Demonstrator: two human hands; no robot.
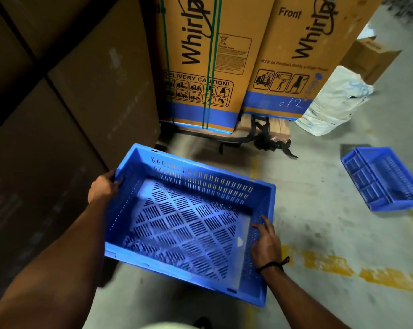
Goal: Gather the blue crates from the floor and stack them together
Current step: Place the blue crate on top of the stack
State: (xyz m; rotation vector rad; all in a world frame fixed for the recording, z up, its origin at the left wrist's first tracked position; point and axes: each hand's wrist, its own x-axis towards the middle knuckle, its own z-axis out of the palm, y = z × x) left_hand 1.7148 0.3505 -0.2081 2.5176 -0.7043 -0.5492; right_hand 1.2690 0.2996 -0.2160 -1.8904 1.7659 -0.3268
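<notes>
Holding a blue perforated plastic crate (189,222) between both hands, the person has it open side up, tilted a bit, above the concrete floor (319,222). Crate is empty; slotted diamond-pattern base and slotted walls visible. Left hand (103,188) is closed over the crate's left short wall near the far corner, fingers curled into what looks like the handle slot, though motion blur makes the exact hold hard to confirm. Right hand (265,245) lies against the inside of the right short wall, fingers spread and pressed on the perforations, thumb side toward the rim; a black wristband (272,264) sits on that wrist.

Second blue crate (383,176) is on the floor well apart to the right, tipped on its side with the ribbed outer wall and slotted base showing. Worn yellow floor marking (343,264) runs past the right forearm.

Beyond the held crate, two orange Whirlpool appliance cartons (200,60) stand upright on a wooden pallet (281,131), the left one bound with green straps (210,67). Loose black strapping (267,141) lies tangled at the pallet front. White sack (331,103) leans just right of the cartons, a small brown cardboard box (371,58) behind it. Plain dark cartons (58,103) fill the left side.
</notes>
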